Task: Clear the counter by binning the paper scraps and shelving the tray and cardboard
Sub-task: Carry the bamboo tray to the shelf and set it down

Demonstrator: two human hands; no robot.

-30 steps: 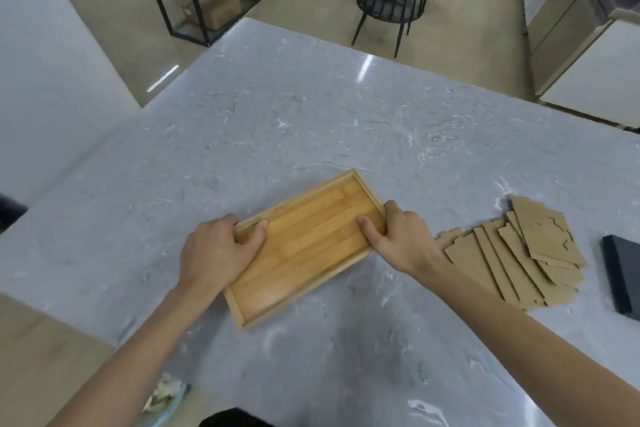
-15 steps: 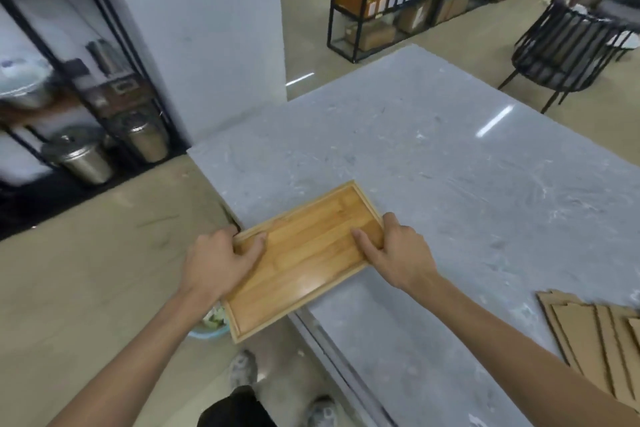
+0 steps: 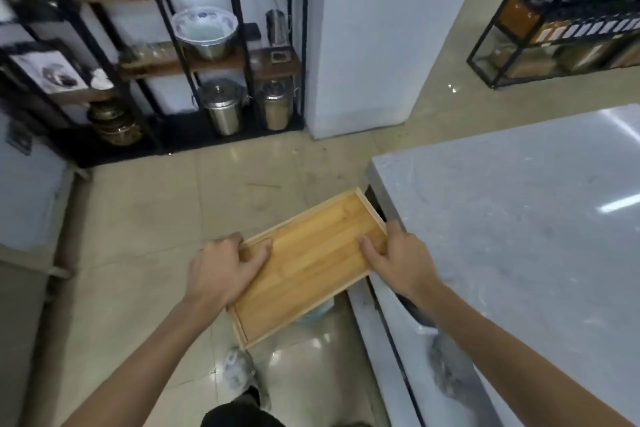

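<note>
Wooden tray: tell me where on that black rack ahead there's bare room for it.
The tray, held by the left hand and right hand, has one visible gap: the middle shelf right of the bowl, though a steel cup and a small item stand there. The floor level is crowded by the steel pots.

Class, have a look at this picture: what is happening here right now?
A person holds an empty wooden tray with both hands, the left hand on one short end and the right hand on the other. The tray is off the grey counter, above the floor, facing black metal shelves with pots.
</note>
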